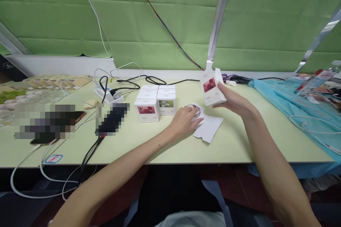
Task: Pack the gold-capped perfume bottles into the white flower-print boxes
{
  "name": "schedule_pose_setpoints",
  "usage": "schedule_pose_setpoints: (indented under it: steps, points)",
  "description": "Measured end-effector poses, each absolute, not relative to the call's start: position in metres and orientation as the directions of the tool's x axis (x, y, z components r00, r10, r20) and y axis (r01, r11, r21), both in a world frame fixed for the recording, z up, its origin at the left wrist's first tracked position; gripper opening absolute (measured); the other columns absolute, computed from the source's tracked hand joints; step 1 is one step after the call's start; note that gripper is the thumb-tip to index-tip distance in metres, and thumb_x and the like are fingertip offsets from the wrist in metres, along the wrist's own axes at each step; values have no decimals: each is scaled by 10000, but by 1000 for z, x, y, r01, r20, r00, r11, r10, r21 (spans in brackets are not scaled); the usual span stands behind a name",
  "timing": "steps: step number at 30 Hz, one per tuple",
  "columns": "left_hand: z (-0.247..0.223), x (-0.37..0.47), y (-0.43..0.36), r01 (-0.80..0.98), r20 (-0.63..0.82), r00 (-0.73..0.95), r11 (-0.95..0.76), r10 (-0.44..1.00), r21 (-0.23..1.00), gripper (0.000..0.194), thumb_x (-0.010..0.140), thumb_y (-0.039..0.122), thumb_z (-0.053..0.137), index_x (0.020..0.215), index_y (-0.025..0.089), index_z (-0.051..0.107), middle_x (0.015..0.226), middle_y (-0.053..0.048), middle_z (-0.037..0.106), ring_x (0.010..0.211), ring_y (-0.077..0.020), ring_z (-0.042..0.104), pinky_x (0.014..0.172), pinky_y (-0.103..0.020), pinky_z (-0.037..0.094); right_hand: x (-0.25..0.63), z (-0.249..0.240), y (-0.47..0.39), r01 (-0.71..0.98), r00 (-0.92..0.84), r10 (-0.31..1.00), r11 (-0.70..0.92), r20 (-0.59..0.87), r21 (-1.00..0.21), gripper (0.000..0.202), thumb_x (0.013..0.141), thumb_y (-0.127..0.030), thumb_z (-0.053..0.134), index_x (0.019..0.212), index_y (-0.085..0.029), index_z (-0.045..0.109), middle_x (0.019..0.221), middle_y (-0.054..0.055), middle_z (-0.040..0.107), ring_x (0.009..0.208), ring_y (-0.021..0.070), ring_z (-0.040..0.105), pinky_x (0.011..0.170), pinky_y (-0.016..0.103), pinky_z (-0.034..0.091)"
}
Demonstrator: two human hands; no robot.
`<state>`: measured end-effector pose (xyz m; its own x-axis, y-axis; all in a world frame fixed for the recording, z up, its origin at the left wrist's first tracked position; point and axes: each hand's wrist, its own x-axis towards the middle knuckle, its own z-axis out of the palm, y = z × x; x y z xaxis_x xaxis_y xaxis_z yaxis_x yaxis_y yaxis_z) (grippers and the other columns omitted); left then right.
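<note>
A small white cardboard box (211,92) with a red fruit picture is held up off the table in my right hand (231,98). The box is tilted, and its top flap stands up. Over the middle of the table, my left hand (182,122) has its fingers bent around a round, shiny, silvery object (196,110), whose exact kind I cannot make out. Beneath that object lies an unfolded white paper sheet (209,127). Left of my left hand, several closed white boxes (147,111) stand grouped in rows, one front picture red and the other green and white.
A power strip (108,94) with black and white cables lies at the back left. Phones (112,118) are to the left, partly blurred. At the right, blue plastic sheeting (282,103) carries a clear bottle (317,81). A green covering (160,17) hangs behind.
</note>
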<state>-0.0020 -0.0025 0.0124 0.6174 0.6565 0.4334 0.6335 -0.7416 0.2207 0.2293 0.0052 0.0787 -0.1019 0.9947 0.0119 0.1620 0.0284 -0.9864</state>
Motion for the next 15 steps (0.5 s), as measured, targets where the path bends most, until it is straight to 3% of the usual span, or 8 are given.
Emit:
schedule_pose_setpoints:
  steps: [2, 5, 12, 15]
  points:
    - [16, 4, 1, 628, 541, 524, -727, 658, 277, 253, 1000, 433, 544, 1066, 189, 553, 1014, -80, 657, 919, -234, 620, 758, -359, 503, 210, 70, 9, -66, -230, 972, -72, -55, -995, 660, 860, -797, 511, 1170, -246, 700, 1117, 102, 748, 983, 279, 706, 775, 384, 602]
    - [17, 9, 7, 631, 676, 450, -743, 584, 222, 271, 978, 448, 582, 1028, 195, 498, 990, -74, 612, 892, -222, 596, 701, -326, 487, 189, 57, 12, -240, -320, 946, -138, -55, -961, 559, 887, -736, 547, 1071, -235, 712, 1047, 88, 756, 937, 243, 707, 784, 349, 599]
    - [12, 7, 11, 705, 799, 435, -709, 416, -15, 183, 1010, 364, 519, 1040, 184, 516, 962, -96, 587, 880, -234, 566, 666, -320, 465, 171, 51, 8, -406, -278, 960, -140, -24, -903, 338, 852, -559, 716, 978, -251, 658, 822, -13, 697, 735, 162, 648, 656, 272, 570]
    - [15, 8, 10, 736, 791, 433, -676, 432, -33, 142, 990, 267, 516, 1094, 175, 549, 1012, -115, 599, 928, -251, 567, 722, -347, 482, 166, 48, 6, -441, -271, 962, -135, -12, -887, 356, 821, -549, 755, 950, -241, 632, 762, -34, 664, 690, 144, 624, 628, 258, 548]
